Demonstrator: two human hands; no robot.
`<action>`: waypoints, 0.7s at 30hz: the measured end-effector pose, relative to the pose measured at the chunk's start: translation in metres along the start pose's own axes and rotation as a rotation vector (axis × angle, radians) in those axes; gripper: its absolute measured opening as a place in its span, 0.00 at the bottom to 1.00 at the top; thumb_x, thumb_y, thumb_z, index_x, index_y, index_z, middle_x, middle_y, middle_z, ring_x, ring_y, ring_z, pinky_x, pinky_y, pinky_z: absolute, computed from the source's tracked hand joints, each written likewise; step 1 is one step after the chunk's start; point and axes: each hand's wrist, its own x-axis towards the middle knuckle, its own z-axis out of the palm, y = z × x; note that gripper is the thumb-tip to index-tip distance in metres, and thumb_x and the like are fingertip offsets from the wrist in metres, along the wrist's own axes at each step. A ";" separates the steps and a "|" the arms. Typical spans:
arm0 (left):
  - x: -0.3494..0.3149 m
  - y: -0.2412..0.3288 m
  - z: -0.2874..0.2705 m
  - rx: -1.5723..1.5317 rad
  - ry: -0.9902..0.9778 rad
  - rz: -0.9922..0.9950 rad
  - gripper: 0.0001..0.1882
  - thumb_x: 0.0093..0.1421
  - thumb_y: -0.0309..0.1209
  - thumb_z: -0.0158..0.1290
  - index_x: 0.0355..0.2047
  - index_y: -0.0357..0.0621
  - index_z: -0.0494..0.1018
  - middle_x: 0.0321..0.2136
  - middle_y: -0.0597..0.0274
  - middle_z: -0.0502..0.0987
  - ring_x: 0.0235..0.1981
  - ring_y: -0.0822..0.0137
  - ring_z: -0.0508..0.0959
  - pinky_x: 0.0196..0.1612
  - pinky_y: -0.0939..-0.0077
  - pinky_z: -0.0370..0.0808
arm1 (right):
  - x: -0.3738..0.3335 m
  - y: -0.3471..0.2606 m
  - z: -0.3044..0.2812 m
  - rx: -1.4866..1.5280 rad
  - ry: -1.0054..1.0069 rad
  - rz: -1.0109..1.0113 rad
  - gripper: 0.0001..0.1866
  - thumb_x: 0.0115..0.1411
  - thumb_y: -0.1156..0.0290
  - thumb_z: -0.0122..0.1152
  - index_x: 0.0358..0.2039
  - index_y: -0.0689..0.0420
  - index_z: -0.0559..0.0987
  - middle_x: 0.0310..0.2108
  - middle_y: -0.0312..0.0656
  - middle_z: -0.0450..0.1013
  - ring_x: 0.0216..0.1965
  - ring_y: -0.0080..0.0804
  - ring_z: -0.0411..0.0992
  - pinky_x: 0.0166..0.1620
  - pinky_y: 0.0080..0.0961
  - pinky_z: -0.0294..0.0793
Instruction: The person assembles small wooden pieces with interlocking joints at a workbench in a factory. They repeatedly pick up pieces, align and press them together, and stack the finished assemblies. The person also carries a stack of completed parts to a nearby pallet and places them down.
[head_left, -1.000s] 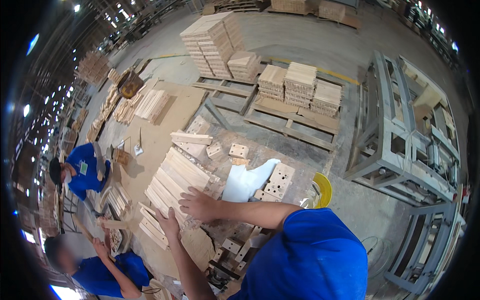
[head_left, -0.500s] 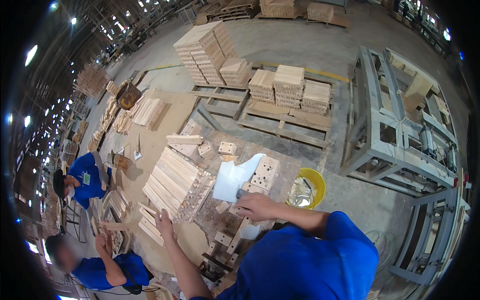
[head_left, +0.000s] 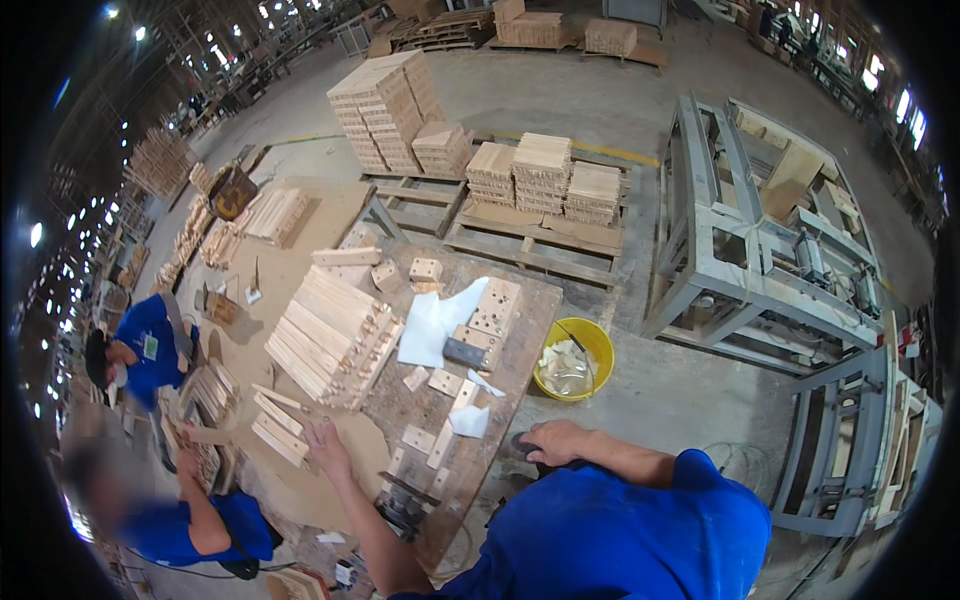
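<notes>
My left hand (head_left: 326,448) is open, fingers apart, beside a few short pale wood strips (head_left: 280,427) at the bench's left part. Past the bench's right edge, my right hand (head_left: 560,441) curls over a dark rounded object (head_left: 523,442) whose kind I cannot make out. On the bench a dark grey block (head_left: 465,350) lies at the edge of a white sheet (head_left: 440,325), next to a drilled wooden block (head_left: 496,306). A large row of wood strips (head_left: 325,335) fills the middle. Small drilled wood pieces (head_left: 418,438) and a metal clamp-like fixture (head_left: 403,508) are nearer me.
A yellow bucket (head_left: 600,345) with scraps stands right of the bench (head_left: 540,300). Pallets (head_left: 530,252) with stacked wood (head_left: 390,110) lie beyond it. A grey metal frame machine (head_left: 690,250) stands at right. Two people in blue (head_left: 190,530) work at left.
My right hand has left the dark grey block and moved off the bench's right edge. The block stays by the white sheet. My left hand remains near the short strips. The view has shifted.
</notes>
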 end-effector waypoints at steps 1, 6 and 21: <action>-0.010 -0.003 -0.005 -0.015 -0.004 -0.008 0.37 0.69 0.28 0.53 0.74 0.30 0.52 0.62 0.42 0.70 0.59 0.59 0.73 0.64 0.66 0.67 | -0.008 -0.001 0.007 -0.018 -0.060 0.002 0.28 0.67 0.53 0.61 0.62 0.53 0.75 0.57 0.51 0.75 0.60 0.52 0.73 0.60 0.47 0.73; -0.063 -0.014 -0.007 0.025 -0.006 0.001 0.35 0.69 0.27 0.54 0.72 0.28 0.53 0.65 0.40 0.68 0.65 0.56 0.71 0.68 0.66 0.65 | -0.049 0.017 0.043 -0.012 -0.115 0.101 0.30 0.67 0.51 0.61 0.64 0.55 0.74 0.58 0.52 0.74 0.62 0.52 0.71 0.62 0.47 0.72; -0.226 -0.015 0.122 0.081 -0.413 -0.141 0.26 0.66 0.28 0.58 0.62 0.30 0.70 0.47 0.53 0.82 0.46 0.69 0.81 0.52 0.75 0.77 | -0.131 0.119 0.027 0.134 0.073 0.141 0.30 0.66 0.51 0.61 0.63 0.55 0.75 0.59 0.52 0.74 0.63 0.51 0.70 0.62 0.46 0.72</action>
